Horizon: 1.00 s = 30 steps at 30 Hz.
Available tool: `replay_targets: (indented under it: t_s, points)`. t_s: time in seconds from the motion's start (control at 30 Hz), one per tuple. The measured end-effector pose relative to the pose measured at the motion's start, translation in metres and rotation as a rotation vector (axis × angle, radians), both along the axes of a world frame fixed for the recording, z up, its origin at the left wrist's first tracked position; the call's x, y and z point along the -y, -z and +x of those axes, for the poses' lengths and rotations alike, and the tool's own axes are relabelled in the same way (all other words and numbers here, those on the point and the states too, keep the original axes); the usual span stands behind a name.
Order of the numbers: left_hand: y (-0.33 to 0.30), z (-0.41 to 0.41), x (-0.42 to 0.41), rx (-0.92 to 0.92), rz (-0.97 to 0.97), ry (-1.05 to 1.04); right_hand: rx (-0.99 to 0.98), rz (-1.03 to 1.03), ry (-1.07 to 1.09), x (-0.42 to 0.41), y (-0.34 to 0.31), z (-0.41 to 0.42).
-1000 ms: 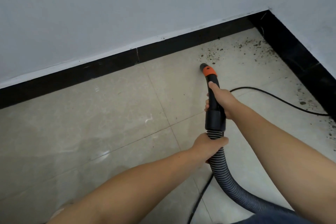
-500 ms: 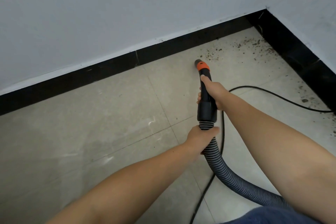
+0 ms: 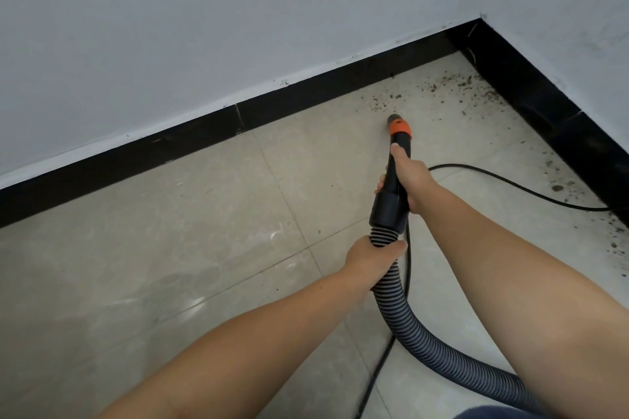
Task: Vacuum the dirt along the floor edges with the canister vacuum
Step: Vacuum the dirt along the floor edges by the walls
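A black vacuum nozzle with an orange collar (image 3: 399, 127) points at the beige tiled floor near the room's corner. My right hand (image 3: 410, 180) grips the black handle tube (image 3: 389, 206) from the right. My left hand (image 3: 371, 257) holds the grey ribbed hose (image 3: 418, 343) just below the handle. Brown dirt specks (image 3: 439, 87) lie beyond the nozzle tip, along the black skirting (image 3: 306, 99) toward the corner. More dirt (image 3: 558, 185) runs beside the right-hand skirting (image 3: 558, 119). The canister itself is out of sight.
A black power cord (image 3: 503, 180) curves over the floor from behind my right hand to the right wall. A second stretch of cord (image 3: 374, 378) runs under the hose toward me. White walls (image 3: 204, 27) meet at the corner at upper right.
The nozzle has drawn slightly closer to the dirt patch by the back skirting, and the view has shifted, showing more of the corner. Both hands keep their grips.
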<state>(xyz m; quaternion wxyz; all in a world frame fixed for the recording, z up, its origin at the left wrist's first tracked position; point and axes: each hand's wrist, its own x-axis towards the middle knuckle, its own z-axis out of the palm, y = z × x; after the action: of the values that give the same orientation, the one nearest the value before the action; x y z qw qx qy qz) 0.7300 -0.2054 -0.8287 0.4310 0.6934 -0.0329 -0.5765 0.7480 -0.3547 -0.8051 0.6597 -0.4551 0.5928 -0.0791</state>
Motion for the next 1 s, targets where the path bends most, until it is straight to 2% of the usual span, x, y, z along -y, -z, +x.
replay_targets:
  t_s: [0.17,0.37,0.5,0.63,0.87,1.0]
  points:
    - [0.0,0.005,0.003,-0.015,-0.013,-0.051,0.005,-0.003,-0.017,0.003,0.002,0.008]
    - [0.0,0.002,0.003,-0.025,-0.029,-0.15,0.013,-0.014,-0.261,-0.009,-0.001,0.034]
    - [0.005,0.0,0.009,-0.009,-0.003,-0.139,0.017,-0.033,-0.248,-0.004,0.001,0.03]
    - [-0.008,-0.007,0.022,-0.02,0.061,-0.032,0.001,-0.017,-0.153,0.012,0.0,0.008]
    - [-0.063,0.001,0.054,-0.173,0.169,0.152,0.026,0.157,-0.188,0.052,-0.034,-0.007]
    - [-0.096,0.008,0.078,-0.194,0.232,0.226,0.004,0.222,-0.141,0.072,-0.052,-0.013]
